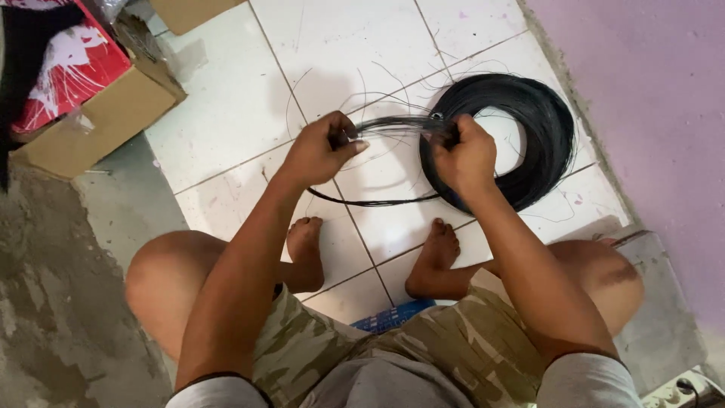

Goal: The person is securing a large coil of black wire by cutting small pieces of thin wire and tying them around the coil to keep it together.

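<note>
A large coil of thin black wire (538,128) lies on the white tiled floor (226,98) ahead of me. A bundle of black strands (396,125) stretches between my two hands, above the floor. My left hand (323,149) pinches one end of the bundle. My right hand (467,157) grips the other end where it meets the coil's near left edge. One loose strand (370,202) curves along the floor below my hands. My bare feet rest on the tiles beneath.
A cardboard box (98,113) with red and white cloth inside stands at the far left on a grey concrete floor (53,302). A pink wall (649,91) runs along the right. A blue woven piece (393,316) lies between my legs.
</note>
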